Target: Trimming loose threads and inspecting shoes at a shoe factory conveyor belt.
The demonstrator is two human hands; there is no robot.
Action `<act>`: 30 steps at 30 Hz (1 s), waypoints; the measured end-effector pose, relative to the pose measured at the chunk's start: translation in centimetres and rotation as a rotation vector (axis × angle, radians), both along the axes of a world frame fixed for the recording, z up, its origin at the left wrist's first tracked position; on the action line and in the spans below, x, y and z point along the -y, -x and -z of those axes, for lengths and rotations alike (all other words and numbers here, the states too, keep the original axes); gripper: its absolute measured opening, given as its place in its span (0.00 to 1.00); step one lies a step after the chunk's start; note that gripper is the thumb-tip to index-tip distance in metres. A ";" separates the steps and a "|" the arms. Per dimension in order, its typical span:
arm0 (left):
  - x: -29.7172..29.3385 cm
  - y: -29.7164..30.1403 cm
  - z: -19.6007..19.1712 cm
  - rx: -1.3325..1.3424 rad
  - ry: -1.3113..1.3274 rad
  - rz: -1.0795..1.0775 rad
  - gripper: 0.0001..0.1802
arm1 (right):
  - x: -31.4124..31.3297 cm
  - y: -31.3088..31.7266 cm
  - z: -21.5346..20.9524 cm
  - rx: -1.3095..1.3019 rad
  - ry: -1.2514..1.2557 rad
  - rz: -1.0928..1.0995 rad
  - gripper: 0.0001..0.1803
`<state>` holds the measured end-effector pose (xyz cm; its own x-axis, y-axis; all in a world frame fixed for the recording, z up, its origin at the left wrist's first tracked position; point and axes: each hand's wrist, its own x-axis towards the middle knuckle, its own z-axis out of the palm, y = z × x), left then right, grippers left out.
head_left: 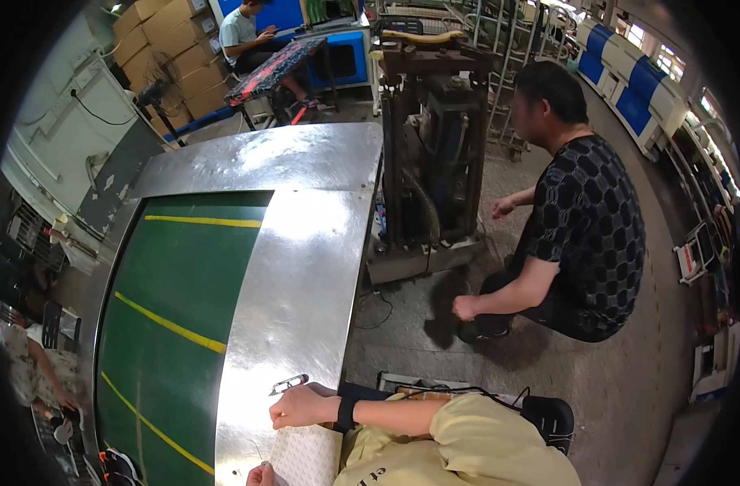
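My right hand (304, 406), a dark band on its wrist, is closed with the fingers curled down at the upper edge of a white sheet with a small printed pattern (307, 454). What it may hold is hidden under the fingers. Just beyond it a small dark-and-silver pen-like tool (289, 384) lies on the metal table edge (293, 275). At the lower rim of the picture only part of my left hand (261, 476) shows, beside the sheet's left edge. Its visible fingers are drawn together; anything between them is too small to make out.
Left of the metal edge runs a green conveyor belt (184, 283) with yellow lines; shoes (119, 467) sit at its near end. A person in a patterned shirt (589, 227) squats at the right, near a dark machine (435, 154). Another person (240, 36) sits far back.
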<state>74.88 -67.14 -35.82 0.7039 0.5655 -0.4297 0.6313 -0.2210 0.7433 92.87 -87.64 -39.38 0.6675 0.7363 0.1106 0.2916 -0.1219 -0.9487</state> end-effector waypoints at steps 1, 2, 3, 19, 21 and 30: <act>0.0 -0.1 0.1 -0.022 0.009 -0.020 0.13 | 0.0 0.1 0.1 -0.016 -0.009 0.001 0.11; 0.0 -0.3 0.2 -0.044 0.019 -0.040 0.13 | -0.1 0.1 0.2 -0.014 -0.008 0.004 0.11; 0.2 -0.3 0.0 -0.035 0.023 -0.038 0.13 | -0.1 0.1 0.2 -0.005 -0.003 0.005 0.11; 0.8 0.2 -2.5 0.038 0.098 -0.031 0.11 | -0.8 0.3 0.0 -0.086 0.052 -0.049 0.12; 0.8 0.7 -2.7 0.085 0.108 -0.054 0.11 | -0.8 0.1 -0.1 -0.061 0.064 -0.035 0.12; 0.1 2.1 -3.2 0.194 0.088 -0.173 0.10 | -1.1 -0.1 -1.4 -0.071 0.167 -0.034 0.14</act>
<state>72.76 -67.24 -32.64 0.6739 0.6512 -0.3489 0.4979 -0.0515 0.8657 93.00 -86.58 -37.96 0.6435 0.7629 -0.0619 0.2310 -0.2707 -0.9345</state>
